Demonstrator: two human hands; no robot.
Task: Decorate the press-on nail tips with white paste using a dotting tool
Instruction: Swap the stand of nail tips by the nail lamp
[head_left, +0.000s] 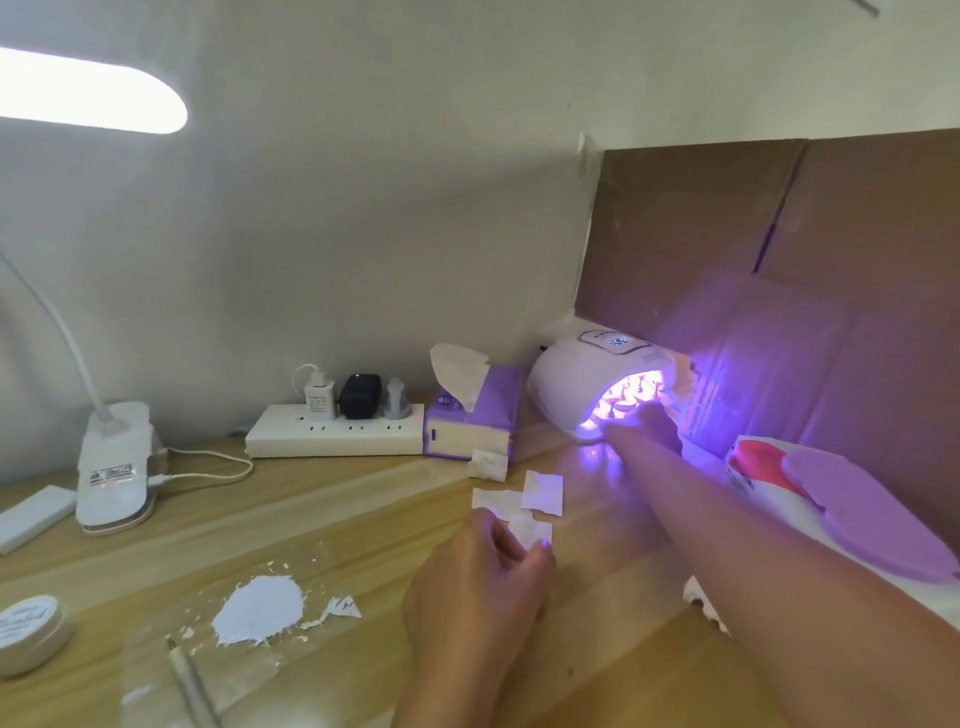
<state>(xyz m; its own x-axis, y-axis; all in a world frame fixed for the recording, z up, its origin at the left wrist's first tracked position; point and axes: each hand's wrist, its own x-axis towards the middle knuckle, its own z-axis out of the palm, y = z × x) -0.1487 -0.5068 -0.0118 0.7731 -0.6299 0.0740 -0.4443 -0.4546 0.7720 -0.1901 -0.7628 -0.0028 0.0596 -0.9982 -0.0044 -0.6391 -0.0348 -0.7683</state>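
On my feed the right arm stretches across the table (363, 519) to its far right corner, where a white curing lamp (582, 384) glows violet. The right hand (644, 431) sits right at the lamp's mouth, washed out by the glow and blurred, so I cannot tell how its fingers lie or whether they hold anything. Inside the lit opening I can make out the nail tips (636, 389), small pieces standing in rows; I can't read any finer detail on them.

The left hand (483, 577) rests near the middle of the table, fingers curled in, thumb and fingertips pinching the near edge of a small white pad (530, 527). Two more pads (540, 491) lie just beyond it, towards the far edge.

Left of that hand, the white paste (260, 608) is smeared in a broad patch on a clear sheet (156, 644), with flecks scattered around it. The dotting tool (189, 680) lies on the same sheet at the near edge, apart from both hands. A round lidded jar (28, 631) stands at the left edge.

Along the far edge, from left to right, I see a desk lamp (117, 467), a power strip (332, 431) and a purple tissue box (472, 415). A pack with a purple lid (862, 519) sits at the right edge, under the right arm's far side.
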